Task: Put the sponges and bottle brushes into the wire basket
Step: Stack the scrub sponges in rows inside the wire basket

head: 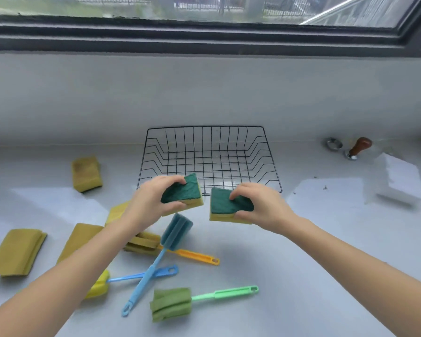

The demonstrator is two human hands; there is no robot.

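Observation:
An empty black wire basket (265, 144) stands at the back of the grey counter. Just in front of its near rim, my left hand (151, 200) grips a green-topped yellow sponge (187, 190), and my right hand (260, 205) grips a second one (223, 205). Both sponges are held above the counter, side by side and apart. Below them lie a blue bottle brush (156, 261), a green bottle brush (180, 302), an orange-handled brush (197, 257) and a yellow-headed brush with a blue handle (129, 278). Several yellow sponges lie to the left (86, 173), (16, 251).
A wood-handled coffee tamper (357, 148) and a metal ring (333, 143) sit at the back right. A white block (399, 181) lies near the right side. A window sill and frame run along the back wall.

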